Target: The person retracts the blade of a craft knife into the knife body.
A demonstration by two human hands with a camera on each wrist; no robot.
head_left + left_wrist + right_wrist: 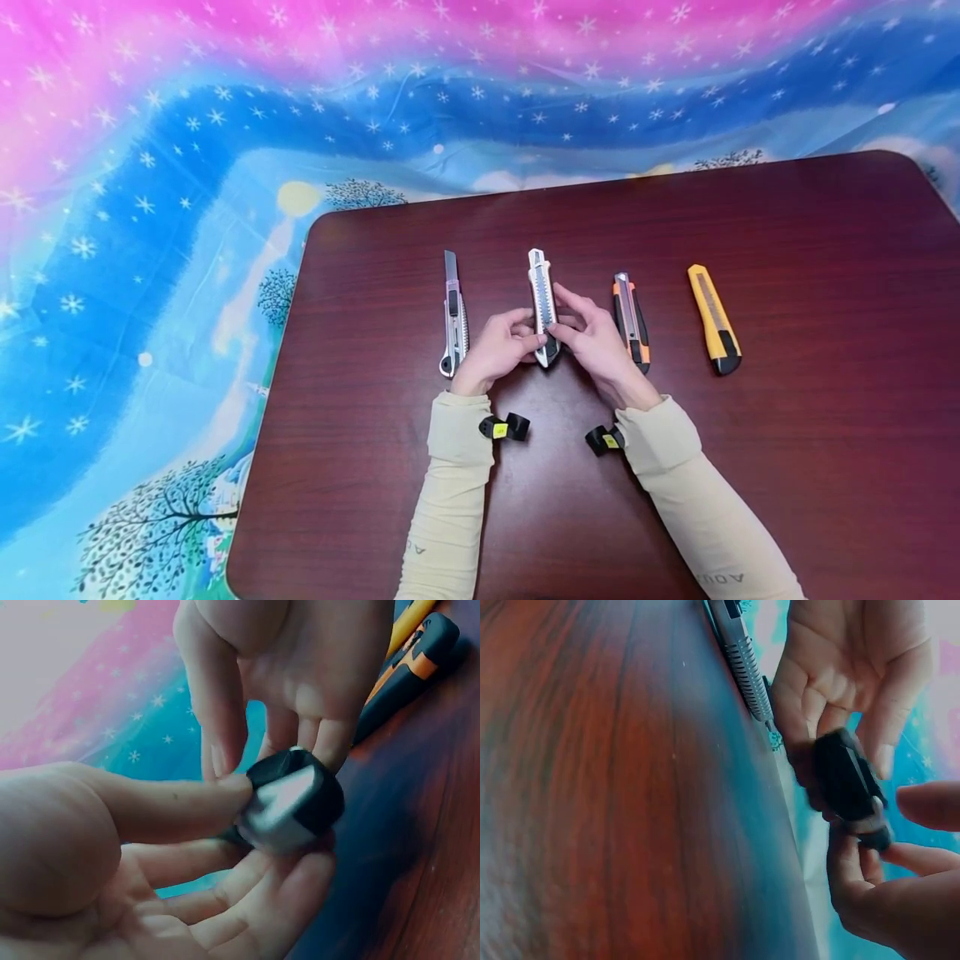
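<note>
A silver and black utility knife [542, 292] is held between both hands above the table's middle, its narrow end pointing away from the person. My left hand [504, 343] grips its near end, thumb on top and fingers beneath, as the left wrist view also shows at the knife's butt [289, 802]. On the other side, my right hand [600, 343] holds it with the thumb close to the slider and the index finger stretched along the edge. The right wrist view shows the knife's dark end [847, 780] blurred, with the right fingers under it.
Left of the hands lies a silver and purple utility knife [454, 321] with its blade extended. An orange and black utility knife [632, 321] lies just beyond the right hand, and a yellow one [712, 317] further right. All rest on a dark reddish table [825, 417].
</note>
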